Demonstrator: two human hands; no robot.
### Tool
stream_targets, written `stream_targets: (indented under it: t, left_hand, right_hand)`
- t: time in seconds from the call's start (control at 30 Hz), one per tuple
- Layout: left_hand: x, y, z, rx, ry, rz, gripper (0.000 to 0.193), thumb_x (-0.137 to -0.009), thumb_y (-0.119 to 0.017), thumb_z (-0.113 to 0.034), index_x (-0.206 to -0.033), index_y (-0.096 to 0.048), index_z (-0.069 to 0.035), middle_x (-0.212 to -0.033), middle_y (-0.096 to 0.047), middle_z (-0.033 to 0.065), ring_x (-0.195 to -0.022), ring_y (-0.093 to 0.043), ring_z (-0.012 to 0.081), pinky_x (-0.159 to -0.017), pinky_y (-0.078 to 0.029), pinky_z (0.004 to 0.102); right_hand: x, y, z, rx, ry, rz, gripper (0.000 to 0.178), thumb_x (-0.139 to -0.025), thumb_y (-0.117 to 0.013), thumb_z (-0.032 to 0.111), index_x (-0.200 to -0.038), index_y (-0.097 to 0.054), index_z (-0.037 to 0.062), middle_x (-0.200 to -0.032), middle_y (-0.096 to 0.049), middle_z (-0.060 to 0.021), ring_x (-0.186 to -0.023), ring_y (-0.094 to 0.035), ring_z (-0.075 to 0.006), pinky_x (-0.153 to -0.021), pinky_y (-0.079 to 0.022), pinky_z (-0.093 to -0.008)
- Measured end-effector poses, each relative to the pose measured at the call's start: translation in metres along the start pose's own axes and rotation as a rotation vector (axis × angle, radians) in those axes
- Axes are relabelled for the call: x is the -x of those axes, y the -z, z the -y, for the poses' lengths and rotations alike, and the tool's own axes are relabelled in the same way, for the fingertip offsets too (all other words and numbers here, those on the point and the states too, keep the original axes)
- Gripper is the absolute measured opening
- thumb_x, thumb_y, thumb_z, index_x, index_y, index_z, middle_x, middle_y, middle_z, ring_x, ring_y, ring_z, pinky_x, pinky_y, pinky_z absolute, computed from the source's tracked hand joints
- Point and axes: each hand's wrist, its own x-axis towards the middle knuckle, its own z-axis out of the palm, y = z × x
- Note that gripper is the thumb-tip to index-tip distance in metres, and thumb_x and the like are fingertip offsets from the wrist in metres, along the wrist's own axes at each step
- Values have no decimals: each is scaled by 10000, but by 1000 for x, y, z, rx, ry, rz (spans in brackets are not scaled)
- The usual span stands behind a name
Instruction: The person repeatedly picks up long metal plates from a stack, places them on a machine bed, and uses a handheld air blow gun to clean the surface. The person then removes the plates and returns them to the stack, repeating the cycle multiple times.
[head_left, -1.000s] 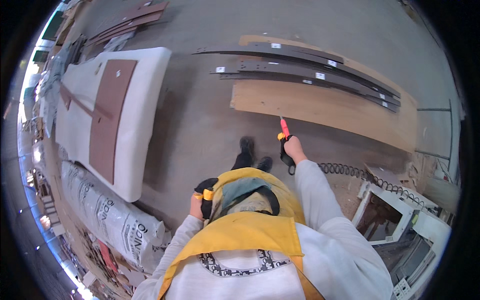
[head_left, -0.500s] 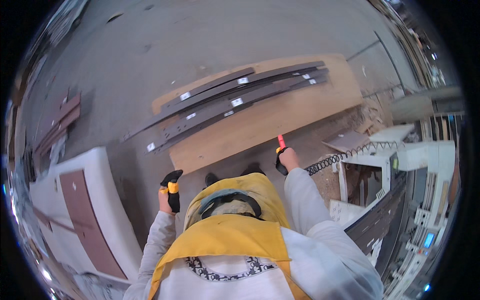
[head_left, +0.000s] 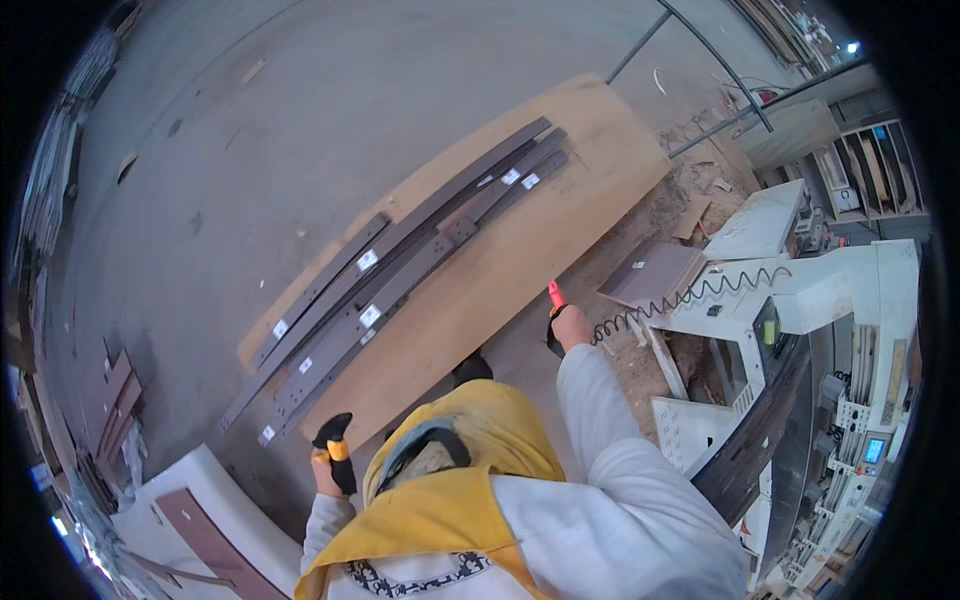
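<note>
My right hand [head_left: 571, 327], in a dark glove with bare skin showing at the back, is closed around a red-tipped air blow gun [head_left: 556, 294]. A black coiled hose [head_left: 690, 298] runs from beside that hand to the right. The gun points forward, over the near edge of a large tan board [head_left: 510, 240]. My left hand [head_left: 333, 462], in a black and yellow glove, is beside the board's near left corner, with nothing visible in it; its fingers look loosely extended. Several long dark strips [head_left: 420, 245] with white labels lie on the board.
A white machine [head_left: 850, 290] with a lit screen [head_left: 874, 450] stands on the right. Sawdust and scraps [head_left: 700, 185] lie beside the board, below a metal rail [head_left: 720, 130]. At lower left is a white panel [head_left: 215, 480] with a brown board [head_left: 215, 545] on it.
The view has turned to the right, so the board and strips appear farther left and more steeply slanted. My right hand still holds the blow gun; the left hand appears lower.
</note>
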Motion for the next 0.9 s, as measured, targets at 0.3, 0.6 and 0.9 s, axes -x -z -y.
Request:
stream_targets:
  t: [0.3,0.6,0.9]
  left_hand:
    - [-78,-76,-72,-275,-97,121,247,-783,-554,-44,-1024,-591,-10,-1003,-601,114,-954,-559,226,-846,-410,310]
    - [-100,-81,-75,-275,-73,16,255,-767,-539,15,-1014,-597,-14,-1003,-603,94,-939,-558,191,-831,-419,295]
    - [-75,-58,-70,-253,101,-97,263,-765,-519,14,-1014,-597,-15,-1014,-598,78,-941,-549,179,-835,-413,280]
  right_hand:
    - [-199,122,21,51,-5,-177,236,-781,-546,249,-866,-632,46,-875,-630,-180,-842,-609,-338,-726,-482,-430]
    - [-248,153,80,202,348,181,285,-746,-536,191,-941,-606,-5,-941,-593,-236,-906,-566,-380,-765,-450,-430]
    - [-238,44,139,-96,281,97,237,-774,-536,171,-931,-606,7,-904,-608,-226,-858,-586,-380,-736,-460,-447]
